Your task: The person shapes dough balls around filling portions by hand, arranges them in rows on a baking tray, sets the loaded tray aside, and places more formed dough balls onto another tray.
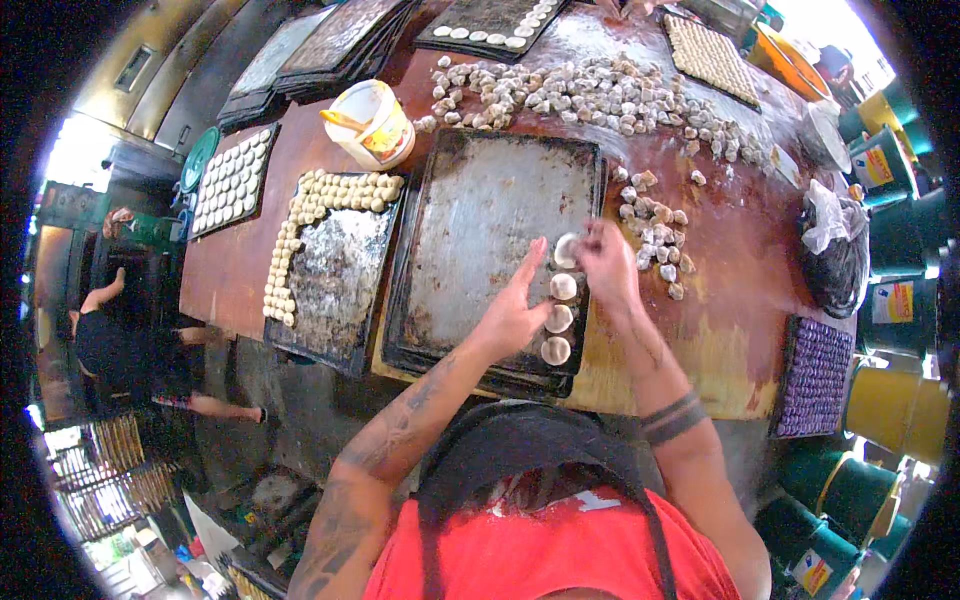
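A dark metal baking tray point(485, 200) lies in front of me on top of other trays. Along its right edge runs a short column of flattened white dough rounds, among them a lower dough round point(555, 350). My right hand point(610, 262) has its fingers curled in at the topmost dough round point(566, 250), pinching its right side. Stretched out flat, my left hand point(518, 308) has its fingers together and points up the tray just left of the column. Its thumb is close to the middle rounds.
Floured dough lumps point(590, 90) cover the far table point(745, 260). A white tub point(370, 125) stands behind a partly filled tray point(335, 270) on the left. A tray of purple pieces point(815, 375) lies at right, near a black bag point(838, 250) and green buckets. Another person point(130, 340) is at far left.
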The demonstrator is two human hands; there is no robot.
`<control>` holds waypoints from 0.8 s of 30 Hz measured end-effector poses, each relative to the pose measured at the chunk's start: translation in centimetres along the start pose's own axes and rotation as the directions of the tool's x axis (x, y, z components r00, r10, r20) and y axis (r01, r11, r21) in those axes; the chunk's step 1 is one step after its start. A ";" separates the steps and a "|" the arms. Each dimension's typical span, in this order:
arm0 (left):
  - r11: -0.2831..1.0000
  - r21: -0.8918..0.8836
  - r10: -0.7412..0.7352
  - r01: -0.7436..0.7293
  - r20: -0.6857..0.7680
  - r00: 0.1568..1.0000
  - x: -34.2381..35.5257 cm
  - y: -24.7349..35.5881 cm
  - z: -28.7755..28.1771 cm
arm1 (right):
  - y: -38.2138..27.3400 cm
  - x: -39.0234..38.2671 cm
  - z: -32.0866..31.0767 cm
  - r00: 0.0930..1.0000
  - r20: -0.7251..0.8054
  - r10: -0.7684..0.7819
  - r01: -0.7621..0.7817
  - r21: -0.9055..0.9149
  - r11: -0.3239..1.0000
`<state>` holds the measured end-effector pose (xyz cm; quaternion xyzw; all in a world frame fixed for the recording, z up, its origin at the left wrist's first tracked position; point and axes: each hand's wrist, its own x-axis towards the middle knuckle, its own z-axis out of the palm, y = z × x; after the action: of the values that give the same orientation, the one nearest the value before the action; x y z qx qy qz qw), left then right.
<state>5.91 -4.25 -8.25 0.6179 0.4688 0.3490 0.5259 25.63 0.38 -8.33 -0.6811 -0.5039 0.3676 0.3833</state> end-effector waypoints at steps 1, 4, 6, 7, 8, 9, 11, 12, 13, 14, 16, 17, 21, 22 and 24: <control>0.999 0.012 0.049 -0.048 -0.039 0.998 -0.2 0.1 0.2 | -0.5 1.4 -0.7 0.996 -0.043 -0.072 0.069 -0.077 0.995; 0.941 -0.170 -0.303 0.292 -0.039 0.952 -1.0 0.9 -1.1 | 1.6 5.3 -0.5 0.961 0.055 -0.272 0.246 -0.626 0.740; 0.950 -0.121 -0.295 0.288 -0.041 0.955 -3.1 -0.7 -4.0 | 0.6 4.4 0.8 0.943 0.056 -0.327 0.283 -0.652 0.703; 0.956 -0.078 -0.287 0.284 -0.029 0.957 -4.0 -0.9 -5.1 | -0.1 3.2 1.3 0.925 0.052 -0.375 0.306 -0.686 0.660; 0.954 -0.077 -0.294 0.291 -0.037 0.955 -4.6 -1.2 -6.2 | -0.3 1.9 2.2 0.889 0.113 -0.444 0.393 -0.686 0.612; 0.940 -0.111 -0.325 0.323 0.003 0.946 -4.6 -0.5 -6.4 | 2.7 1.5 3.4 0.804 0.099 -0.586 0.443 -0.756 0.482; 0.916 -0.143 -0.379 0.375 0.000 0.925 -5.8 0.3 -7.9 | 2.0 1.2 3.6 0.841 0.226 -0.491 0.491 -0.699 0.520; 0.902 -0.108 -0.416 0.417 0.030 0.909 -6.1 0.7 -8.8 | 0.9 1.7 3.1 0.874 0.319 -0.367 0.482 -0.664 0.572; 0.887 -0.071 -0.452 0.456 0.065 0.890 -6.2 1.0 -9.6 | 0.6 3.8 1.7 0.925 0.251 -0.286 0.380 -0.642 0.666; 0.885 -0.068 -0.457 0.460 0.049 0.888 -6.1 0.9 -10.6 | 0.5 5.9 0.0 0.964 0.176 -0.198 0.265 -0.614 0.744; 0.925 0.027 -0.380 0.380 0.007 0.925 -5.1 0.3 -13.7 | 1.1 8.2 -2.2 0.942 -0.142 -0.306 0.108 -0.732 0.673; 0.954 0.018 -0.296 0.298 -0.071 0.953 -4.4 -0.9 -15.3 | 3.5 8.9 -3.6 0.940 -0.079 -0.332 0.126 -0.823 0.554; 0.835 0.426 -0.179 0.349 -0.389 0.904 -1.2 -6.8 -26.0 | 8.7 9.5 -6.0 0.940 0.022 -0.341 0.229 -0.780 0.582; 0.756 0.539 -0.108 0.372 -0.458 0.882 -1.2 -7.5 -29.4 | 7.4 8.2 -5.2 0.909 -0.037 -0.415 0.290 -0.658 0.695; 0.570 0.743 0.127 0.352 -0.502 0.855 0.1 -9.3 -34.2 | 9.2 5.4 -5.9 0.918 -0.384 -0.101 0.159 0.122 0.980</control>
<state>-27.69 6.95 -10.42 0.6426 0.7353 0.2063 0.0626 35.82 2.88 -14.55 -0.6728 -0.4362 0.2409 0.5468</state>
